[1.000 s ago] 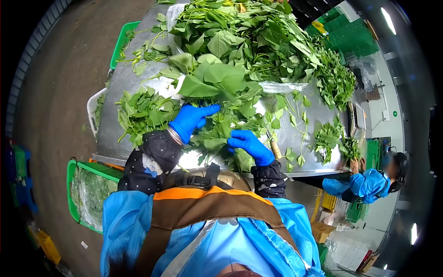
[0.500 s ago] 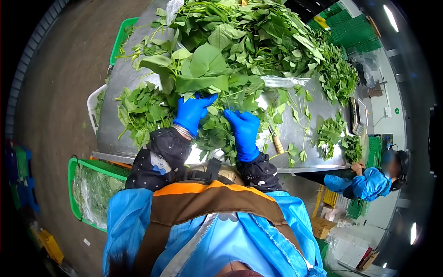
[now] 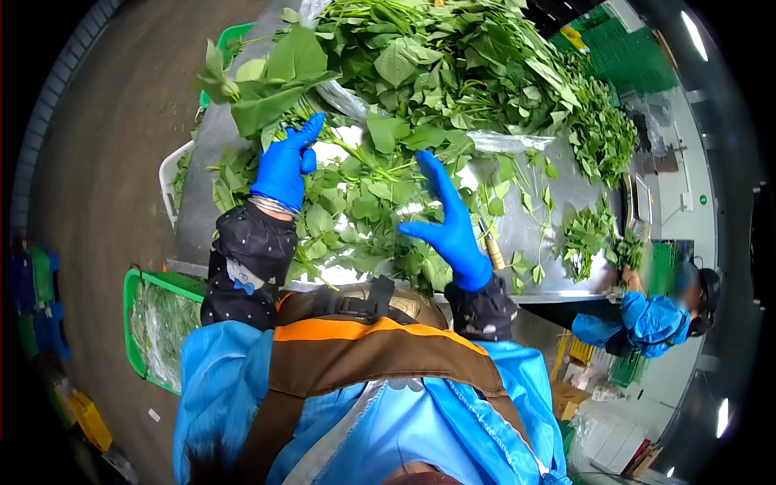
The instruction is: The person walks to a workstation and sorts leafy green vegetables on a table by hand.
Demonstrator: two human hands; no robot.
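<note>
L hand [image 3: 283,168]: grip closed round base of leafy bunch [image 3: 271,101], up over L side of steel surface [image 3: 574,179]. R hand [image 3: 454,232]: grip wide, thumb & fingers apart, by loose greens [image 3: 356,198]; contact unclear.

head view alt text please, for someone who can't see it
A blue-gloved left hand holds a leafy bunch by its stems; the right hand, also gloved, is open over loose greens on a metal table. A big leafy heap lies beyond, a co-worker at right.
</note>
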